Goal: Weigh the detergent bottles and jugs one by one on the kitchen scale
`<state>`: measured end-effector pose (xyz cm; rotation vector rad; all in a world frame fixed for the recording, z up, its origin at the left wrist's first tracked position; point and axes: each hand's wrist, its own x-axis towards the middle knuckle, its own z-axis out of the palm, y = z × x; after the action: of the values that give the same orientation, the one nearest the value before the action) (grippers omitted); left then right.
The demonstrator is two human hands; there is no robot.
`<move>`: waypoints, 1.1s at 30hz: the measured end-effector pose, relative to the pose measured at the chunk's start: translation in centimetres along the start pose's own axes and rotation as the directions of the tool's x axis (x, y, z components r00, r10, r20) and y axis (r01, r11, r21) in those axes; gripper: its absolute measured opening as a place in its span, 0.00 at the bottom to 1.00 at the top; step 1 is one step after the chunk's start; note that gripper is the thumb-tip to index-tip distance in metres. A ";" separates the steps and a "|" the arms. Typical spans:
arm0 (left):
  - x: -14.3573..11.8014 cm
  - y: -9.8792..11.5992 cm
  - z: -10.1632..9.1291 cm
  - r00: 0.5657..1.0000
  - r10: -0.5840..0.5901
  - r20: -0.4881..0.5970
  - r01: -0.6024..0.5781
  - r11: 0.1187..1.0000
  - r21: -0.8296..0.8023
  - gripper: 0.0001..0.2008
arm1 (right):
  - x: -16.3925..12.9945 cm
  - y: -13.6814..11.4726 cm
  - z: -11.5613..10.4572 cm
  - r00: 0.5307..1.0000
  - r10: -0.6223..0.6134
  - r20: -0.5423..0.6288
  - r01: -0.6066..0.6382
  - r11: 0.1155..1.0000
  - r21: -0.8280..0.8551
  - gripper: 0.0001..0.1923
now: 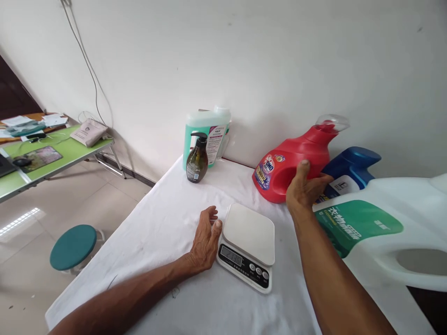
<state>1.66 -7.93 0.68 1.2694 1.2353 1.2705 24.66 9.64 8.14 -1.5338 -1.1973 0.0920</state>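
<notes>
White wall [279, 56], tiled floor [70, 204], green desk [70, 153] & teal stool [72, 246] at left.

Glossy red plastic jug [293, 160], matt white plastic scale [248, 239], creased white cloth [167, 218], shiny floor tiles [52, 204]

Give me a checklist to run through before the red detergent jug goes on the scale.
1. White kitchen scale platform bare: ok.
2. Scale display lit: ok; reading too blurred to tell.
3. Left hand off the platform: ok, it rests at the scale's left edge.
4. Right hand on the red plastic detergent jug: ok, though grip firmness cannot tell.
5. Jug's clear cap on: ok.
</notes>
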 end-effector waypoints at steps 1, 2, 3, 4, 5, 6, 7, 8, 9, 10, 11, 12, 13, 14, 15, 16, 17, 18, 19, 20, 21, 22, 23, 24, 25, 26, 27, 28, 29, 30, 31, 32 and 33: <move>0.0 -0.1 -0.1 1.000 -0.009 -0.018 0.008 1.000 -0.012 0.37 | -0.7 -0.6 -0.5 0.999 0.030 -0.030 -0.030 1.000 -0.003 0.32; 0.1 -0.3 -0.2 0.999 -0.026 -0.038 0.024 0.999 -0.032 0.36 | -1.7 -1.4 -1.2 0.998 0.041 -0.048 -0.042 0.999 -0.009 0.37; 0.1 -0.3 -0.5 0.997 -0.053 -0.054 0.049 0.997 -0.060 0.35 | -3.0 -2.3 -2.0 0.999 0.024 -0.045 -0.024 1.000 -0.009 0.41; 0.1 -0.3 -0.8 0.994 -0.087 -0.063 0.081 0.992 -0.093 0.35 | -4.6 -3.4 -2.9 1.000 -0.015 -0.024 0.015 1.000 -0.004 0.44; 0.2 -0.2 -1.2 0.990 -0.127 -0.063 0.119 0.985 -0.123 0.35 | -6.6 -4.4 -4.0 0.992 -0.125 0.007 0.125 0.992 -0.007 0.44; 0.3 0.1 -1.8 0.984 -0.169 -0.059 0.159 0.976 -0.148 0.35 | -9.0 -5.5 -5.3 0.968 -0.249 0.027 0.249 0.968 0.020 0.40; 0.5 0.4 -2.4 0.977 -0.206 -0.052 0.195 0.968 -0.160 0.35 | -11.6 -6.5 -6.5 0.932 -0.358 0.063 0.355 0.933 0.057 0.37; 0.7 0.9 -3.1 0.972 -0.229 -0.050 0.218 0.963 -0.158 0.35 | -14.4 -7.3 -7.8 0.895 -0.438 0.086 0.430 0.898 0.095 0.34; 1.2 1.4 -3.9 0.971 -0.233 -0.059 0.223 0.965 -0.137 0.34 | -17.3 -7.9 -8.9 0.872 -0.475 0.119 0.459 0.878 0.135 0.29; 1.9 2.0 -4.6 0.972 -0.219 -0.082 0.211 0.973 -0.097 0.32 | -20.2 -8.3 -9.8 0.846 -0.501 0.186 0.467 0.862 0.196 0.23; 2.7 2.7 -5.3 0.977 -0.179 -0.116 0.175 0.984 -0.045 0.30 | -22.9 -8.5 -10.4 0.799 -0.526 0.291 0.451 0.844 0.290 0.18; 3.8 3.3 -5.8 0.980 -0.118 -0.163 0.124 0.992 0.029 0.28 | -25.5 -8.5 -10.6 0.724 -0.580 0.373 0.439 0.804 0.400 0.13; 5.1 3.8 -6.2 0.973 -0.047 -0.226 0.071 0.993 0.098 0.26 | -27.8 -8.4 -10.5 0.696 -0.597 0.399 0.398 0.783 0.478 0.07; 6.4 4.3 -6.4 0.959 0.040 -0.281 0.005 0.988 0.157 0.26 | -29.7 -8.1 -10.1 0.673 -0.617 0.407 0.378 0.760 0.528 0.02; 7.9 4.7 -6.5 0.937 0.119 -0.330 -0.047 0.975 0.217 0.29 | -31.3 -7.8 -9.5 0.639 -0.658 0.398 0.391 0.724 0.568 0.06; 9.3 4.9 -6.4 0.915 0.172 -0.364 -0.073 0.960 0.270 0.32 | -32.6 -7.5 -8.8 0.618 -0.681 0.392 0.401 0.702 0.588 0.11; 10.6 5.0 -6.2 0.902 0.206 -0.379 -0.083 0.945 0.317 0.35 | -33.5 -7.2 -8.0 0.609 -0.682 0.404 0.401 0.705 0.586 0.14; 11.8 5.0 -5.9 0.896 0.223 -0.383 -0.077 0.929 0.361 0.38 | -34.1 -6.9 -7.3 0.607 -0.676 0.417 0.398 0.713 0.577 0.16; 12.8 4.8 -5.6 0.896 0.225 -0.382 -0.059 0.914 0.401 0.40 | -34.5 -6.6 -6.7 0.602 -0.669 0.436 0.394 0.724 0.567 0.17; 13.7 4.6 -5.3 0.898 0.220 -0.381 -0.035 0.899 0.437 0.41 | -34.8 -6.4 -6.2 0.600 -0.658 0.454 0.387 0.736 0.555 0.18; 14.4 4.3 -5.0 0.898 0.214 -0.385 -0.010 0.884 0.468 0.42 | -34.9 -6.2 -5.9 0.594 -0.652 0.470 0.380 0.743 0.551 0.18; 15.0 4.0 -4.8 0.895 0.207 -0.396 0.017 0.870 0.493 0.42 | -35.0 -6.0 -5.7 0.580 -0.651 0.490 0.370 0.746 0.554 0.18; 15.4 3.7 -4.7 0.890 0.203 -0.409 0.039 0.859 0.511 0.41 | -35.0 -5.8 -5.6 0.562 -0.648 0.513 0.352 0.750 0.560 0.17; 15.8 3.4 -4.6 0.885 0.202 -0.420 0.053 0.852 0.521 0.41 | -35.0 -5.7 -5.6 0.544 -0.640 0.543 0.324 0.757 0.567 0.16; 16.2 3.1 -4.5 0.880 0.206 -0.429 0.059 0.848 0.527 0.40 | -34.9 -5.7 -5.7 0.522 -0.626 0.580 0.282 0.768 0.575 0.15; 16.5 2.9 -4.5 0.876 0.213 -0.434 0.058 0.844 0.533 0.40 | -34.6 -5.8 -5.8 0.490 -0.603 0.630 0.223 0.785 0.578 0.14; 16.8 2.8 -4.4 0.872 0.223 -0.435 0.054 0.841 0.538 0.40 | -34.3 -6.0 -6.0 0.450 -0.563 0.693 0.139 0.811 0.568 0.15; 17.0 2.7 -4.4 0.869 0.234 -0.436 0.048 0.837 0.545 0.41 | -33.7 -6.2 -6.2 0.410 -0.494 0.767 0.024 0.847 0.532 0.15; 17.3 2.7 -4.3 0.865 0.244 -0.438 0.044 0.833 0.552 0.41 | -32.9 -6.5 -6.4 0.351 -0.407 0.843 -0.115 0.875 0.470 0.15; 17.5 2.8 -4.2 0.859 0.253 -0.445 0.046 0.828 0.559 0.40 | -32.0 -6.8 -6.7 0.275 -0.320 0.906 -0.259 0.883 0.391 0.14; 17.6 3.0 -4.1 0.852 0.258 -0.455 0.053 0.823 0.566 0.40 | -31.0 -7.0 -6.9 0.202 -0.236 0.950 -0.397 0.867 0.300 0.13; 17.7 3.2 -4.0 0.846 0.261 -0.466 0.061 0.819 0.570 0.39 | -29.9 -7.2 -7.2 0.126 -0.204 0.971 -0.504 0.829 0.240 0.12; 17.7 3.4 -4.0 0.839 0.263 -0.475 0.069 0.816 0.574 0.38 | -29.0 -7.3 -7.4 0.086 -0.194 0.977 -0.585 0.784 0.207 0.12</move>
<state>-2.87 9.29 5.47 1.4532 2.1090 1.4460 10.79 -17.02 1.41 -0.8850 -1.6737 1.8923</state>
